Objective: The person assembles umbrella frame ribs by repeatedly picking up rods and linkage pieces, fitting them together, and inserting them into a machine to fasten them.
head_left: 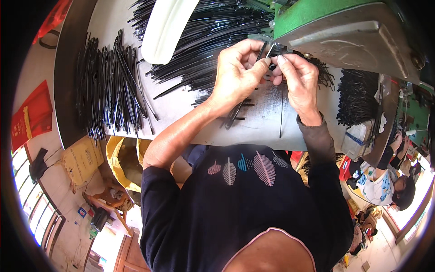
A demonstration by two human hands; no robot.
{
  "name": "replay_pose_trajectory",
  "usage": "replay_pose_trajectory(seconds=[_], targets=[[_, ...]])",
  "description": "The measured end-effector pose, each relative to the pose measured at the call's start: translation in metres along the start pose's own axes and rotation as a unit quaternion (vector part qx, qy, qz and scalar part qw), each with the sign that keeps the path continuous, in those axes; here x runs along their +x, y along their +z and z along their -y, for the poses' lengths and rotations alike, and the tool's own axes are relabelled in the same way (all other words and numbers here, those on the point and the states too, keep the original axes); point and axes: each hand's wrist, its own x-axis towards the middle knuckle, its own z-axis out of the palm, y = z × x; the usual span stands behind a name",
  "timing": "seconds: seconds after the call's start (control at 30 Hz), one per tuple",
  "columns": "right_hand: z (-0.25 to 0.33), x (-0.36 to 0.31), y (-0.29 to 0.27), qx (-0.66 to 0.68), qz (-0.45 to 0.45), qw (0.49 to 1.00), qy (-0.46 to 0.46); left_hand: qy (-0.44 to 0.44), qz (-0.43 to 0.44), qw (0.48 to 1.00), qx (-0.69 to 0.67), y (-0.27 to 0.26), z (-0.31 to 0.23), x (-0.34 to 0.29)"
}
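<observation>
Strip (pixel 261 51) (thin, black) is clamped between thumb and fingers of left hand (pixel 242 68), just beside green machine (pixel 308 20) at far right. Right hand (pixel 297 79) is held close by, fingertips bent inward; whether anything is pinched there cannot be told. Strip probably best steadied near its end, fingertips kept clear of machine. Yellow-rimmed sack (pixel 113 167) is seen below table (pixel 260 129), near left; contents cannot be made out.
</observation>
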Motion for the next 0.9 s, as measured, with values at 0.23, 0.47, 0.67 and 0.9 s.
replay_pose_trajectory(seconds=[0.23,0.47,0.67,0.9], targets=[[0.002,0.003,0.000,-0.005,0.015,0.999,0.042,-0.007,0.025,1.000,-0.003,0.000,-0.002,0.002],[-0.003,0.005,0.001,0.050,0.020,0.998,0.039,-0.051,0.028,0.996,-0.074,-0.002,-0.005,0.005],[-0.001,0.004,0.000,0.065,0.028,0.996,0.053,-0.038,0.037,0.997,-0.046,0.000,-0.005,0.008],[-0.001,0.007,-0.003,0.114,0.027,0.991,0.058,0.020,0.047,0.999,0.001,0.002,0.002,0.019]])
